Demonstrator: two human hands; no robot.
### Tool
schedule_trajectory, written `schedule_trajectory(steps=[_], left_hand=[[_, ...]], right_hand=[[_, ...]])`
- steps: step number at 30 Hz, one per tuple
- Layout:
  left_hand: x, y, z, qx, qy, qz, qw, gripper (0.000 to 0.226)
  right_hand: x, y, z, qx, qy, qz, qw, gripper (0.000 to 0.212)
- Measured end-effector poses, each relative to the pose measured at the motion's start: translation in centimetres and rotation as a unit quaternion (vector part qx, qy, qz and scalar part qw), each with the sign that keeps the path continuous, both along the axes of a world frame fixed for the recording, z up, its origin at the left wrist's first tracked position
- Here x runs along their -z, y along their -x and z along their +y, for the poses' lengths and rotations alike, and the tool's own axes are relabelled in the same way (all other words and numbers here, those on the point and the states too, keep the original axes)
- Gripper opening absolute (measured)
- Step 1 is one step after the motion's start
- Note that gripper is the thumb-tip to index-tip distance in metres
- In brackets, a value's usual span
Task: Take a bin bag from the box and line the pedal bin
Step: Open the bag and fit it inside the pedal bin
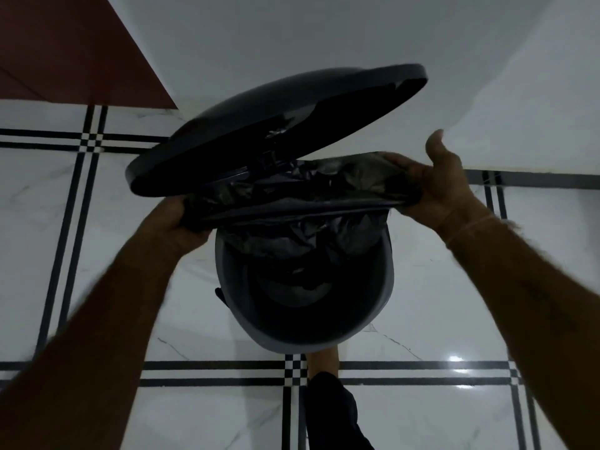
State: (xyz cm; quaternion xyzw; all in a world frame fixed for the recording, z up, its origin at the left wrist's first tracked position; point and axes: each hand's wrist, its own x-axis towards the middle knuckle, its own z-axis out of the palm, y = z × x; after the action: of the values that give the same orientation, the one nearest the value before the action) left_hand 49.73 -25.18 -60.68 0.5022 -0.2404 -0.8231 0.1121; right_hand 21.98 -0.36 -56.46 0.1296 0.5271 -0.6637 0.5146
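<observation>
A round grey pedal bin stands on the floor below me, its dark lid tilted up and open behind it. A black bin bag is stretched wide across the far half of the bin's mouth, and its crumpled lower part hangs down inside. My left hand grips the bag's left edge. My right hand grips the right edge, thumb raised. The near half of the bin's rim is bare. The bag box is out of view.
My foot rests at the front base of the bin, where the pedal is hidden. White marble floor tiles with black lines lie all around. A white wall is behind the bin, and a dark red panel at upper left.
</observation>
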Motion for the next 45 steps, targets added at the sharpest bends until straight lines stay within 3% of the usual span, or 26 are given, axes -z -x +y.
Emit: schedule_trajectory(steps=[2, 5, 7, 10, 12, 15, 17, 19, 22, 26, 29, 32, 36, 40, 45], left_hand=[[0.7, -0.9, 0.7, 0.02, -0.021, -0.041, 0.999, 0.028], [1.4, -3.5, 3.4, 0.036, -0.076, -0.103, 0.991, 0.01], [2.2, -4.7, 4.7, 0.023, -0.092, -0.131, 0.987, 0.024], [1.8, -4.8, 6.1, 0.004, -0.098, -0.071, 0.993, 0.057], [1.4, -4.9, 6.6, 0.009, -0.08, -0.029, 0.996, 0.045], [1.7, -6.5, 7.4, -0.002, -0.071, 0.013, 0.997, 0.051], [1.9, -8.0, 8.2, -0.033, -0.082, 0.033, 0.996, 0.036], [1.6, -9.2, 8.9, -0.038, -0.087, 0.025, 0.995, 0.02], [1.2, -10.2, 10.0, -0.017, -0.091, -0.008, 0.996, 0.03], [0.1, -10.5, 12.6, -0.037, -0.11, 0.005, 0.993, 0.042], [-0.4, -10.5, 14.3, -0.061, -0.119, 0.06, 0.989, 0.027], [-0.7, -10.8, 15.7, -0.073, -0.107, 0.077, 0.989, 0.038], [-0.8, -11.3, 16.8, -0.072, -0.101, 0.061, 0.99, 0.041], [-0.9, -11.0, 17.4, -0.08, -0.098, 0.024, 0.992, 0.052], [-0.3, -11.2, 18.0, -0.071, -0.101, 0.048, 0.991, 0.043]], right_hand=[[0.4, -1.1, 0.9, -0.014, -0.035, 0.001, 0.999, 0.098], [1.4, -2.9, 4.0, -0.031, -0.084, -0.015, 0.996, 0.093], [1.7, -3.6, 5.4, -0.04, -0.086, -0.024, 0.995, 0.089], [2.3, -4.2, 6.2, -0.072, -0.07, -0.016, 0.995, 0.079], [2.8, -4.2, 6.4, -0.087, -0.076, 0.014, 0.993, 0.073], [3.3, -4.7, 6.9, -0.071, -0.065, 0.046, 0.994, 0.069], [3.6, -6.0, 8.2, -0.025, -0.056, 0.035, 0.998, 0.06], [3.8, -7.7, 9.6, 0.006, -0.035, 0.035, 0.999, 0.043], [4.0, -9.3, 10.7, 0.043, -0.002, 0.024, 0.999, 0.028], [4.4, -10.5, 11.6, 0.02, 0.033, -0.01, 0.999, 0.047], [3.9, -11.6, 12.3, 0.03, 0.025, -0.038, 0.999, 0.021], [3.6, -12.6, 13.0, 0.064, -0.002, -0.081, 0.995, 0.044], [3.2, -13.7, 13.8, 0.086, -0.042, -0.108, 0.989, 0.026], [3.4, -15.3, 14.0, 0.092, -0.029, -0.135, 0.986, 0.023], [3.7, -18.0, 13.5, 0.113, -0.005, -0.145, 0.983, 0.014]])
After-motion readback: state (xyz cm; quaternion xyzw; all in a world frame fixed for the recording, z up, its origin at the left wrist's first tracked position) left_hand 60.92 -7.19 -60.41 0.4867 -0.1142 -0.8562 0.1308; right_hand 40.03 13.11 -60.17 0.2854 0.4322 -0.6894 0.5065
